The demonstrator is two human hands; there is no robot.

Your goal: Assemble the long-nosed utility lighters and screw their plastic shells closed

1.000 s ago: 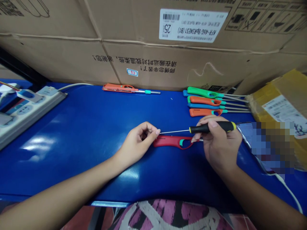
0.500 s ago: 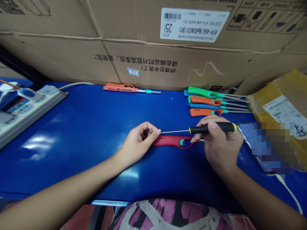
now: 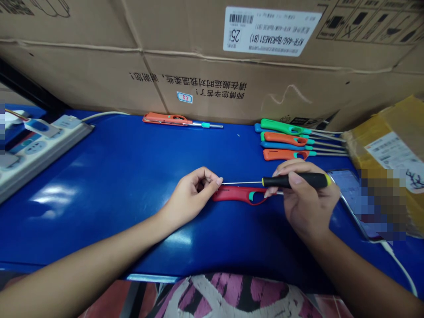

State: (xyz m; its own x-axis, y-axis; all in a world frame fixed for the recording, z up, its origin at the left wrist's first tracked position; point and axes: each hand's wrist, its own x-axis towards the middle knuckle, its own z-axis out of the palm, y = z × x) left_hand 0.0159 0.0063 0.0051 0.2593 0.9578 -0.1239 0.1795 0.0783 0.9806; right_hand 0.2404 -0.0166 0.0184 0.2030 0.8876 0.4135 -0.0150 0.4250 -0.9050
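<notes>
My right hand [image 3: 308, 198] is closed around the black and yellow handle of a screwdriver [image 3: 294, 180], its thin shaft level and pointing left. At the shaft's tip, the thumb and index finger of my left hand [image 3: 195, 192] are pinched together; whatever sits between them is too small to make out. Just below the shaft lies a red gas lighter [image 3: 232, 194] with a teal trigger, flat on the blue table [image 3: 126, 176]. My left fingers cover its handle end. Fingertips of my right hand are beside its trigger loop, and the hand partly hides its metal tube.
At the back lies an orange lighter [image 3: 165, 119] with its casing apart. Several lighters [image 3: 285, 140] are lined up back right, near a taped parcel [image 3: 394, 154] and a phone [image 3: 351, 194]. A power strip [image 3: 39, 143] stands left; a large carton [image 3: 198, 66] blocks the rear.
The screwdriver's handle end has shifted slightly right and down with my right hand. My left hand and the red lighter stay nearly in place; the view has moved a little.
</notes>
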